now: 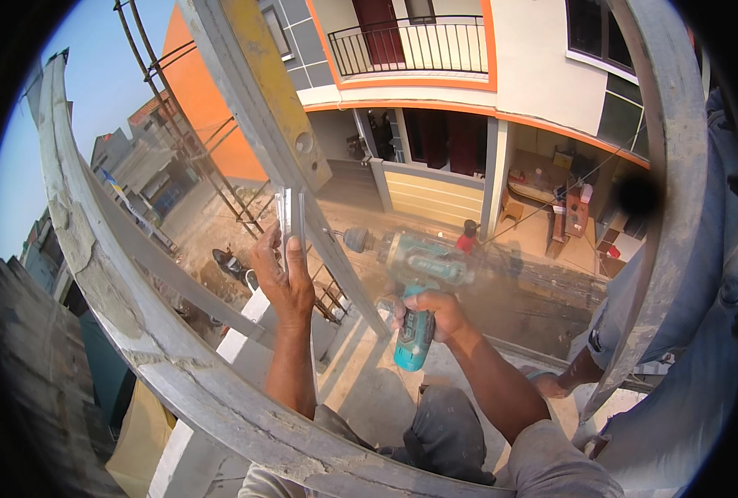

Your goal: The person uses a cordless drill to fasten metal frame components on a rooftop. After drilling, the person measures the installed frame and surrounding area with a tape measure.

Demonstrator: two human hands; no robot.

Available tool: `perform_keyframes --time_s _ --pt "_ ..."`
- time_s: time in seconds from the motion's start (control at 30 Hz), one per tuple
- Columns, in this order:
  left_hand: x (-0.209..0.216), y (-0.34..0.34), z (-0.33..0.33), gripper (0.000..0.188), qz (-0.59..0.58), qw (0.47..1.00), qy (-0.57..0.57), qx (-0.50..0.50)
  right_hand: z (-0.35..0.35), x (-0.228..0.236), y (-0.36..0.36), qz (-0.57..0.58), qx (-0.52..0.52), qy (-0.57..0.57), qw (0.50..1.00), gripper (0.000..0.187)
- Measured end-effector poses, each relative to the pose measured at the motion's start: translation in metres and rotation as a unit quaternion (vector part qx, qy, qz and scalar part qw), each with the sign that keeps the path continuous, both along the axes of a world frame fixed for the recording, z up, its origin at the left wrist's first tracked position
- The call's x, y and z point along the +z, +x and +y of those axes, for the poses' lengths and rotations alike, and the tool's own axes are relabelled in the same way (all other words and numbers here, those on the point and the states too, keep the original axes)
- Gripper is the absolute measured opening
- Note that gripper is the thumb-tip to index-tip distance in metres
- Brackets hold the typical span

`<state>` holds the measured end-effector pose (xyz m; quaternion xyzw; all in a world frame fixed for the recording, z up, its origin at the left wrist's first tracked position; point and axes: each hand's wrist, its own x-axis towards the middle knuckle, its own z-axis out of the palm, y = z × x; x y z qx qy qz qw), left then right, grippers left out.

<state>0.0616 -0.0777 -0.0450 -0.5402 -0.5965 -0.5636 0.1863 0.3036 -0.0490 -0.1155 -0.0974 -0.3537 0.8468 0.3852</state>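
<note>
My right hand is wrapped round the grip of a teal cordless drill. The drill's chuck points left at an upright metal frame post; whether the bit touches the post I cannot tell. My left hand is closed, fingers and thumb round a narrow shiny metal channel that stands upright against the post's near side. A yellow-stained plate with a round hole is joined along the post.
A curved grey metal bar crosses in front of me and another rises at the right. Beside me on the right stands a person in blue jeans. Far below lie a street and a house with a balcony; a person in red is there.
</note>
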Motion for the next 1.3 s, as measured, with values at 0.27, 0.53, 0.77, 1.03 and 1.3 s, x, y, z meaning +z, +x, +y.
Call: perform_keyframes --time_s 0.27,0.53,0.77,1.03,1.3 --pt "-0.007 0.033 0.002 0.043 -0.456 0.808 -0.092 -0.362 -0.007 0.0 0.003 0.001 0.024 -0.001 1.0 0.044" --pt "-0.02 0.031 0.001 0.026 -0.544 0.749 -0.085 -0.369 -0.007 -0.005 0.006 0.011 0.031 -0.014 0.999 0.043" --pt "-0.013 0.015 -0.007 0.022 -0.457 0.825 -0.137 -0.301 -0.006 0.001 0.026 -0.047 -0.005 0.031 0.998 0.043" --pt "-0.02 0.015 -0.007 0.02 -0.455 0.803 -0.147 -0.355 -0.006 0.001 0.037 -0.1 -0.023 0.097 0.99 0.049" --pt "-0.02 0.015 -0.004 0.017 -0.438 0.808 -0.145 -0.366 -0.002 -0.002 0.045 -0.129 0.007 0.114 0.985 0.048"
